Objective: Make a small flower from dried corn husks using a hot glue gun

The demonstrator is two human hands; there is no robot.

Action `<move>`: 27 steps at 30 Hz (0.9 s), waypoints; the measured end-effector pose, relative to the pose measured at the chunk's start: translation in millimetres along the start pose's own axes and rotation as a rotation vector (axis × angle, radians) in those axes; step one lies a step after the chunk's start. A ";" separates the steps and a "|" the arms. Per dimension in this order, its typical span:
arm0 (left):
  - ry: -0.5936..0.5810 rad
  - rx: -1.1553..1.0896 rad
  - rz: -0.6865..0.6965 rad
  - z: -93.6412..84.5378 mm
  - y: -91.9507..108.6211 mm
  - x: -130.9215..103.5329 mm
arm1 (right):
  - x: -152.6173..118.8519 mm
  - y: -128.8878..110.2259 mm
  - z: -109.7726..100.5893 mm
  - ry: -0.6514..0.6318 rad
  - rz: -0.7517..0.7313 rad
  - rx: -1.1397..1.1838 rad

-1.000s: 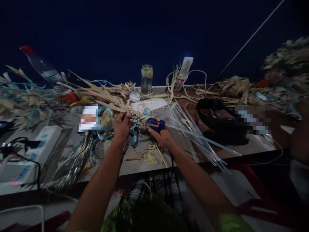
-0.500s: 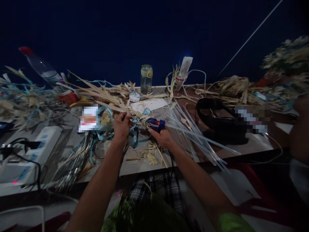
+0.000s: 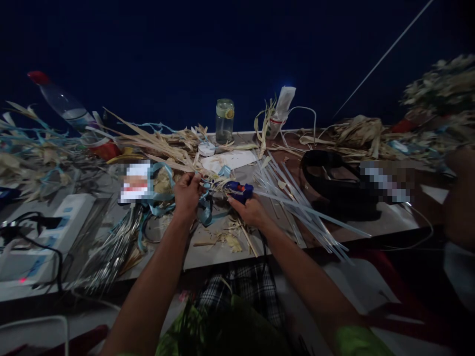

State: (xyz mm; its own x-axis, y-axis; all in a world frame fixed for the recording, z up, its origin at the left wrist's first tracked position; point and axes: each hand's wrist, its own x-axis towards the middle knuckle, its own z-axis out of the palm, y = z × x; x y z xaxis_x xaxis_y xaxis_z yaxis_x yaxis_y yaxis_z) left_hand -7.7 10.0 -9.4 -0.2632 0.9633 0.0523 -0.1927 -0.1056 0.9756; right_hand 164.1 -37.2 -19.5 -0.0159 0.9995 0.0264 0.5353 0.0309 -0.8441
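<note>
My right hand (image 3: 251, 211) is wrapped round a blue hot glue gun (image 3: 237, 190), its nozzle pointing left toward my other hand. A translucent glue stick (image 3: 293, 202) seems to run back from the gun's rear. My left hand (image 3: 188, 193) is pinched closed just left of the nozzle; a pale, thin piece shows at the fingertips, too small to name. Dried husk strips (image 3: 218, 184) lie between the two hands, partly hiding the nozzle. Light blue ribbon (image 3: 212, 216) curls below the fingers, and more lies left of my left hand.
Loose glue sticks (image 3: 293, 222) spread to the right, beside a black strap-like object (image 3: 330, 185). Behind stand a lidded bottle (image 3: 224, 121) and a paper cup (image 3: 274, 127). To the left are thin wires (image 3: 115, 252) and a power strip (image 3: 63, 237). Another person's arm (image 3: 460, 198) shows far right.
Both hands and the glue gun stay in nearly the same place. The whole view has shifted very slightly.
</note>
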 end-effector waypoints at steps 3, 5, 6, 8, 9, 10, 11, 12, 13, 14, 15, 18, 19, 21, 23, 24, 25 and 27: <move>0.004 0.007 0.011 -1.3 -1.0 1.1 | 0.5 2.3 0.8 0.003 0.011 -0.024; 0.010 0.015 0.009 -2.3 -1.9 1.9 | 0.0 3.0 0.4 -0.010 0.012 -0.037; 0.009 0.016 0.011 -2.6 -2.3 2.1 | -0.4 2.9 0.0 -0.014 0.012 -0.038; 0.005 0.012 0.021 -2.8 -2.6 2.0 | -1.2 1.7 -0.9 -0.015 0.002 -0.016; 0.001 0.007 0.027 -2.8 -2.7 1.8 | -1.4 1.0 -1.2 -0.014 -0.010 0.001; -0.003 0.005 0.029 -2.7 -2.8 1.6 | -1.4 0.5 -1.3 -0.009 -0.021 0.013; -0.006 0.006 0.026 -2.5 -3.0 1.5 | -1.3 0.3 -1.1 -0.002 -0.026 0.012; -0.009 0.010 0.021 -2.4 -3.2 1.4 | -1.0 0.3 -0.6 0.004 -0.025 0.001; -0.011 0.013 0.016 -2.3 -3.4 1.5 | -0.7 0.7 0.0 0.006 -0.017 -0.020; -0.010 0.014 0.014 -2.3 -3.7 1.6 | -0.3 1.4 0.6 0.003 -0.005 -0.047; -0.006 0.012 0.015 -2.2 -3.8 1.8 | 0.0 2.1 1.2 -0.003 0.007 -0.071; 0.009 -0.018 0.019 -1.8 -3.2 1.9 | -0.3 3.9 1.5 -0.022 -0.005 -0.088; 0.011 -0.023 0.018 -1.5 -2.4 1.8 | -0.7 4.1 0.9 -0.020 -0.017 -0.076; 0.011 -0.022 0.019 -1.1 -0.5 1.2 | -1.9 3.6 -1.2 -0.005 -0.043 -0.015; 0.010 -0.024 0.019 -1.0 1.3 0.7 | -2.5 2.3 -3.9 0.009 -0.055 0.111; 0.013 -0.026 0.015 -1.1 2.0 0.6 | -2.3 1.6 -5.1 0.019 -0.053 0.201; 0.018 -0.025 0.007 -1.3 2.5 0.5 | -1.6 0.9 -6.3 0.027 -0.041 0.303; 0.019 -0.010 -0.009 -1.8 2.5 0.7 | 1.2 -0.2 -8.2 0.020 0.023 0.523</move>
State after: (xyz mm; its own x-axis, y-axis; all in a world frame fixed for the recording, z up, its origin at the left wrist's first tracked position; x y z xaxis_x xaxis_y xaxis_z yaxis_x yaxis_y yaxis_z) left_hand -10.1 10.0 -7.3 -0.2789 0.9595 0.0397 -0.2043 -0.0997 0.9738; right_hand 170.9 -36.0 -14.9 0.0097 0.9999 0.0111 0.0423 0.0107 -0.9990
